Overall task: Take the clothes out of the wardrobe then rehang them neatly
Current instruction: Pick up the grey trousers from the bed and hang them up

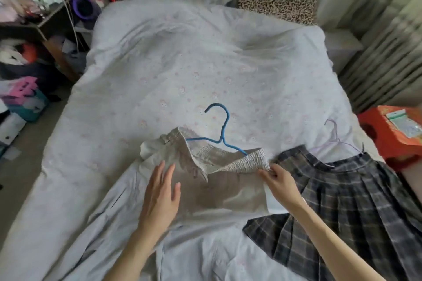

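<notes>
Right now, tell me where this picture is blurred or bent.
Head view: the cluttered shelf at upper left and the curtain at right are smeared; the wide lens bows the bed edges; the blue hanger and both hands stay fairly sharp.

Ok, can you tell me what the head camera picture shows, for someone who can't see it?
On a bed, the right hand pinches the waistband of a beige garment on a blue hanger; the left hand lies flat on it. A plaid skirt lies to the right.
</notes>
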Action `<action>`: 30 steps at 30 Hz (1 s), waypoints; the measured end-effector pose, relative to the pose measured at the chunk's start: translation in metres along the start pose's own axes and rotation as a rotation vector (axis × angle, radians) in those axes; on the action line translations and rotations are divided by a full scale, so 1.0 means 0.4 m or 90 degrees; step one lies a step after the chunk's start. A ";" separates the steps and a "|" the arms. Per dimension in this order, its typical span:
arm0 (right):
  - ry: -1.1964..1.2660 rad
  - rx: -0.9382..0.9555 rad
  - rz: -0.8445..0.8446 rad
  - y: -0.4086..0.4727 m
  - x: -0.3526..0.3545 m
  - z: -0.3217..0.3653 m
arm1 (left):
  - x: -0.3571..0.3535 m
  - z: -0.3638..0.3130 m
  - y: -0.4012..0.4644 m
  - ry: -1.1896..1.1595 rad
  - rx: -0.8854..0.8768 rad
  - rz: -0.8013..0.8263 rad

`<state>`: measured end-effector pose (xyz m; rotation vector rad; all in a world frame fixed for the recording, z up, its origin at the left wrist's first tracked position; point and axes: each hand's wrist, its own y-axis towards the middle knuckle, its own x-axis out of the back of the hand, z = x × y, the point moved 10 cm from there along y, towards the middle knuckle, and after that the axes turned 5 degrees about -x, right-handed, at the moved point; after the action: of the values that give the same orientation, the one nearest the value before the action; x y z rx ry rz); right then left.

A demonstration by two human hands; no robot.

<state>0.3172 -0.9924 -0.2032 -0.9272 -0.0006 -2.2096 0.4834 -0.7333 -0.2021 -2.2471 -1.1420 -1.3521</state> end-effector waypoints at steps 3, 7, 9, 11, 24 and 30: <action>0.045 -0.012 -0.052 -0.141 0.157 -0.041 | 0.068 -0.146 0.048 0.013 -0.072 -0.024; 0.114 -0.052 -0.148 -0.396 0.343 -0.132 | 0.067 -0.319 0.038 0.045 -0.139 0.050; 0.139 -0.090 -0.220 -0.531 0.424 -0.200 | 0.045 -0.437 -0.001 0.028 -0.207 0.126; 0.157 -0.118 -0.295 -0.659 0.502 -0.268 | 0.027 -0.574 -0.062 0.003 -0.257 0.196; 0.057 -0.313 -0.785 -1.576 0.898 -0.534 | -0.070 -1.391 -0.583 -0.347 -0.598 0.284; 0.047 -0.425 -0.997 -2.095 0.951 -0.654 | -0.102 -1.717 -1.018 -0.492 -0.732 0.419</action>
<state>-0.5498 -0.6832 0.0585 -1.4625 0.0728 -3.8293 -0.2546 -0.8927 0.0605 -3.6040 0.5570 -0.9026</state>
